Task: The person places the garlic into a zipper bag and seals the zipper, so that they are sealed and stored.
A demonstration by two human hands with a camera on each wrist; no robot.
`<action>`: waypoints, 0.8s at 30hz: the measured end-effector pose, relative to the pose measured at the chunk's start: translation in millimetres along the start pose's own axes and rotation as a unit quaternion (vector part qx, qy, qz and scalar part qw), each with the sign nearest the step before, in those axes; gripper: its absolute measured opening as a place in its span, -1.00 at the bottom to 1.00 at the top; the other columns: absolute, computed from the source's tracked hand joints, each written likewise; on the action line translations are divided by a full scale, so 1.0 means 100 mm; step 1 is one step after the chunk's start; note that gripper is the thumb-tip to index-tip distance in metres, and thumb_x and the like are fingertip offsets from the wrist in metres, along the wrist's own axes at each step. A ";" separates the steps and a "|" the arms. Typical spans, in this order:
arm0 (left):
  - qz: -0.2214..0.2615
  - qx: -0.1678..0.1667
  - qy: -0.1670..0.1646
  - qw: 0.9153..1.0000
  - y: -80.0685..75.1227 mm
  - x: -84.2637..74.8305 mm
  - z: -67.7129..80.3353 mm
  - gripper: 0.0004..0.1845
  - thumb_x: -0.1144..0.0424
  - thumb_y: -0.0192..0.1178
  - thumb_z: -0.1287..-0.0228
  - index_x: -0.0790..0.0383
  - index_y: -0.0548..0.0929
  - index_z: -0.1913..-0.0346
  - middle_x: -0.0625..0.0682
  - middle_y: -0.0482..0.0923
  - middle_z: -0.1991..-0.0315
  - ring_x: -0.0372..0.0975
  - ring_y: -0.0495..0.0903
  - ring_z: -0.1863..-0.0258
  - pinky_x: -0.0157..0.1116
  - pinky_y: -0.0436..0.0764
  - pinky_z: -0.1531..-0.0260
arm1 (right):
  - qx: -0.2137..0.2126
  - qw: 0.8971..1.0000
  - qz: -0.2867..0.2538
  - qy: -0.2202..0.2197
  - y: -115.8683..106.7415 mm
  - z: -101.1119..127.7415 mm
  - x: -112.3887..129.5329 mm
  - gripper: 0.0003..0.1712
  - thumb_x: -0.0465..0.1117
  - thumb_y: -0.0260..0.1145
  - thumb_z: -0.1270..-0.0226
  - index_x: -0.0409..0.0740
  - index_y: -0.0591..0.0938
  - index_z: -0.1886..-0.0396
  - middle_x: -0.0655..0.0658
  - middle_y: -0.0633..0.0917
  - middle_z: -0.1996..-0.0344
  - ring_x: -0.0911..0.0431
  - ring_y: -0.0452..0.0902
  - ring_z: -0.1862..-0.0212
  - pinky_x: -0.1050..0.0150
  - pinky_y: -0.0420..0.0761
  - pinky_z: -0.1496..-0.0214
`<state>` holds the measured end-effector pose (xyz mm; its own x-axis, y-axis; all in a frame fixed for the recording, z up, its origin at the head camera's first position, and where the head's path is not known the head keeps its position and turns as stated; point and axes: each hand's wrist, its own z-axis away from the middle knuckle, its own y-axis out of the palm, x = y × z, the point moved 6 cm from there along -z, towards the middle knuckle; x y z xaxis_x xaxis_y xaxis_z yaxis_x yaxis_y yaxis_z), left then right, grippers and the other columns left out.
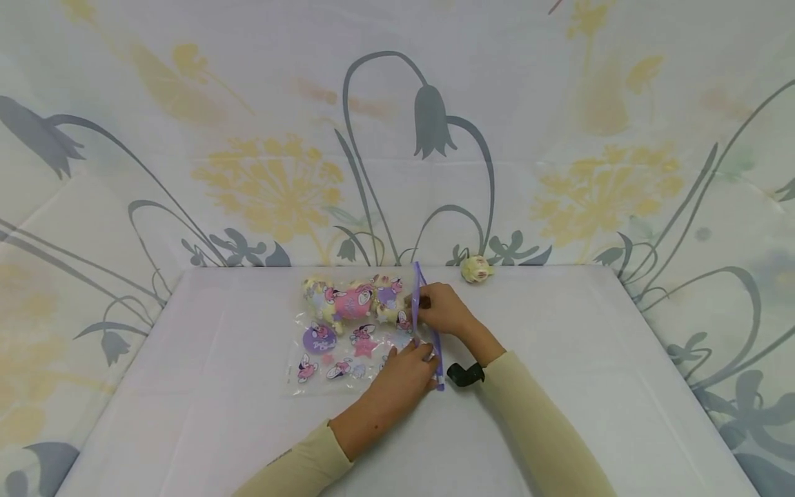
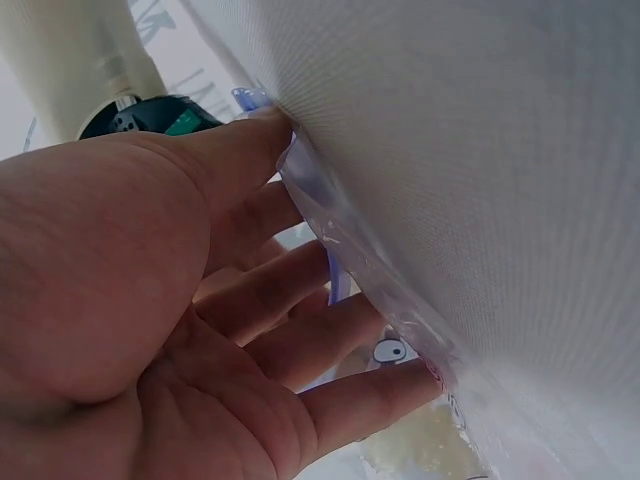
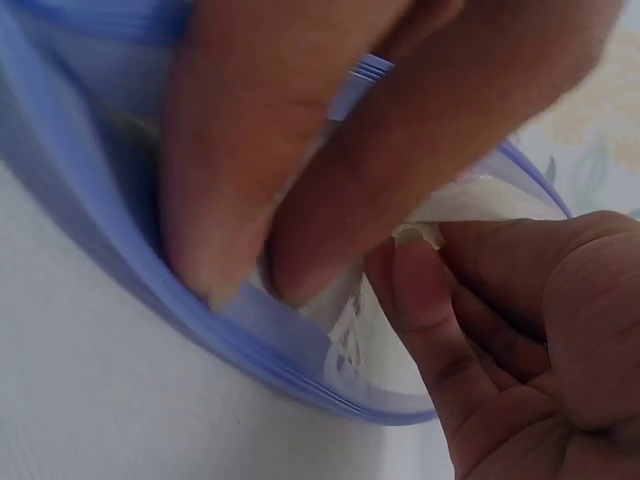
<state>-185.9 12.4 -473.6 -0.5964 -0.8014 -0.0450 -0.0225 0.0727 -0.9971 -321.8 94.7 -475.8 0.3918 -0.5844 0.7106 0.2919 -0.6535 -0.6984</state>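
Observation:
A clear zip bag (image 1: 348, 345) printed with cartoon mice lies on the white table (image 1: 559, 414). Soft toys (image 1: 348, 300) in pink and yellow fill its far end. Its purple zip strip (image 1: 437, 348) runs along the right side. My left hand (image 1: 413, 362) pinches the near part of the bag's mouth, thumb on the strip (image 2: 340, 280) and fingers (image 2: 300, 290) under the plastic. My right hand (image 1: 428, 304) pinches the far part of the mouth. In the right wrist view its fingertips (image 3: 230, 260) press together at the strip (image 3: 130, 270), beside my left hand's thumb (image 3: 420, 270).
A small cream round toy (image 1: 477, 268) sits at the table's back edge, right of the bag. Flower-printed cloth (image 1: 397, 138) hangs behind and on both sides. A black wrist camera (image 1: 464, 373) sits on my right wrist.

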 end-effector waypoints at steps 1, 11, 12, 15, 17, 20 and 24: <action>0.000 -0.003 0.001 1.000 -0.01 0.00 0.00 -0.62 -0.01 0.37 -0.44 0.06 0.78 -0.19 -0.03 0.64 -0.22 -0.03 0.62 -0.32 0.11 0.73 -0.09 | -0.003 1.000 -0.003 0.002 0.01 0.00 0.00 -0.82 -0.26 0.50 -0.37 -0.25 0.84 0.10 -0.10 0.84 0.23 0.08 0.77 0.16 0.14 0.74 0.04; 0.004 0.010 -0.001 1.000 0.00 0.01 0.00 -0.59 -0.02 0.36 -0.45 0.08 0.77 -0.23 -0.01 0.63 -0.26 0.01 0.61 -0.33 0.14 0.72 -0.11 | -0.061 0.998 0.001 -0.013 -0.13 0.10 -0.06 -0.85 -0.35 0.46 -0.36 -0.27 0.79 0.10 -0.10 0.81 0.27 0.09 0.74 0.20 0.15 0.77 0.07; 0.005 0.013 -0.002 1.000 0.01 0.02 -0.01 -0.59 -0.02 0.36 -0.45 0.08 0.77 -0.23 0.00 0.63 -0.27 0.01 0.61 -0.34 0.14 0.72 -0.12 | -0.070 0.997 -0.003 -0.018 -0.16 0.12 -0.06 -0.83 -0.35 0.46 -0.36 -0.27 0.78 0.09 -0.10 0.80 0.27 0.09 0.73 0.20 0.15 0.76 0.08; 0.010 0.022 -0.007 1.000 0.01 0.03 -0.02 -0.58 -0.02 0.36 -0.46 0.07 0.75 -0.26 0.00 0.62 -0.30 0.01 0.60 -0.35 0.15 0.71 -0.15 | -0.105 0.993 -0.008 -0.047 -0.26 0.17 -0.06 -0.78 -0.39 0.47 -0.33 -0.30 0.77 0.04 -0.11 0.80 0.26 0.06 0.73 0.22 0.15 0.75 0.14; 0.017 0.027 -0.009 0.999 0.01 0.04 -0.02 -0.57 -0.02 0.36 -0.46 0.07 0.75 -0.27 0.01 0.62 -0.32 0.03 0.59 -0.36 0.15 0.69 -0.16 | -0.132 0.989 0.002 -0.069 -0.32 0.19 -0.07 -0.76 -0.41 0.47 -0.32 -0.29 0.77 0.02 -0.13 0.79 0.26 0.03 0.71 0.23 0.15 0.72 0.18; 0.024 0.031 -0.010 0.999 0.02 0.04 -0.02 -0.57 -0.01 0.35 -0.47 0.08 0.74 -0.28 0.03 0.61 -0.33 0.04 0.58 -0.37 0.16 0.69 -0.16 | -0.173 0.980 0.028 -0.098 -0.43 0.22 -0.09 -0.74 -0.44 0.47 -0.30 -0.29 0.76 0.02 -0.17 0.76 0.22 -0.02 0.67 0.20 0.12 0.68 0.22; 0.026 0.031 -0.005 0.999 0.02 0.03 -0.03 -0.56 0.00 0.35 -0.47 0.09 0.74 -0.28 0.04 0.61 -0.33 0.06 0.58 -0.37 0.17 0.69 -0.15 | -0.218 0.969 0.048 -0.110 -0.57 0.26 -0.15 -0.66 -0.48 0.50 -0.23 -0.32 0.75 -0.02 -0.23 0.73 0.08 -0.10 0.63 0.06 0.03 0.69 0.12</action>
<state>-189.7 11.8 -475.9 -0.5866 -0.8041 -0.0964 0.0584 0.0768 -0.9953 -321.8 153.1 -449.3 0.5894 -0.5672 0.5753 -0.1320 -0.7701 -0.6241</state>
